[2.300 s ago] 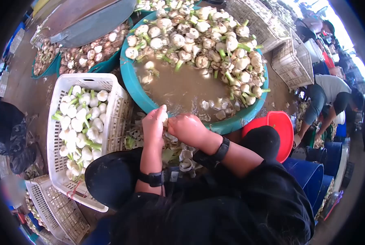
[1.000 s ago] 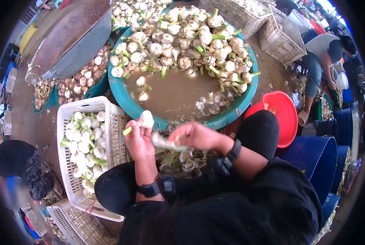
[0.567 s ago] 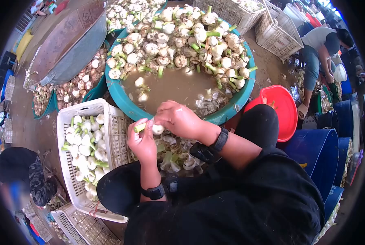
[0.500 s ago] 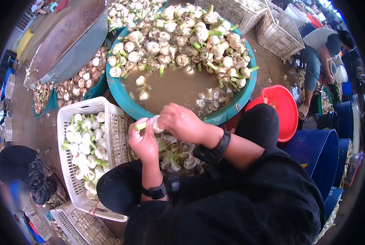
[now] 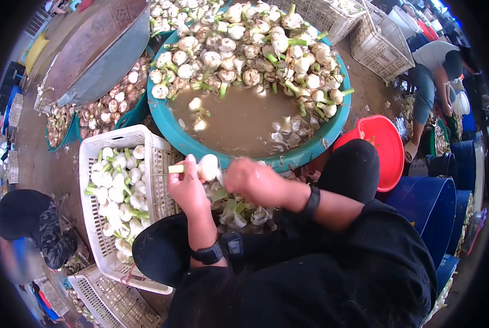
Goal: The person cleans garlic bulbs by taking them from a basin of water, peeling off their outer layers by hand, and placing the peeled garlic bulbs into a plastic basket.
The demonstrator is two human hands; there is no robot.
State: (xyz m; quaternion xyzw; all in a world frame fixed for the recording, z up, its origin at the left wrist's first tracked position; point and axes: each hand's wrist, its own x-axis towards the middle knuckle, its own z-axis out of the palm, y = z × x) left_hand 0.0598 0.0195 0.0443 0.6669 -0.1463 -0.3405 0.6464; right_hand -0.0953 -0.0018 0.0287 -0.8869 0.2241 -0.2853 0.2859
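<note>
My left hand (image 5: 190, 188) is closed around a garlic bulb (image 5: 208, 167), which is white and smooth, its short cut green stem (image 5: 176, 169) pointing left. Just right of the bulb is my right hand (image 5: 250, 177), curled and smeared by motion. A pale wisp shows between that hand and the bulb; what the fingers hold cannot be made out. Below both hands, peeled garlic skins (image 5: 239, 212) lie in a heap between my knees. Beyond them stands a teal tub (image 5: 192, 146) of muddy water, with unpeeled garlic bulbs (image 5: 228, 57) piled at its far side.
At my left stands a white plastic crate (image 5: 101, 249) of clean garlic bulbs. A red basin (image 5: 389, 158) and a blue barrel (image 5: 419, 202) are on the right. A metal wheelbarrow-like trough (image 5: 99, 71) is far left. Co-workers sit at the left and the upper right (image 5: 433, 71).
My right hand has come away from the bulb, moving right and slightly down, and more of the white bulb shows. My left hand keeps its hold. The view has shifted slightly.
</note>
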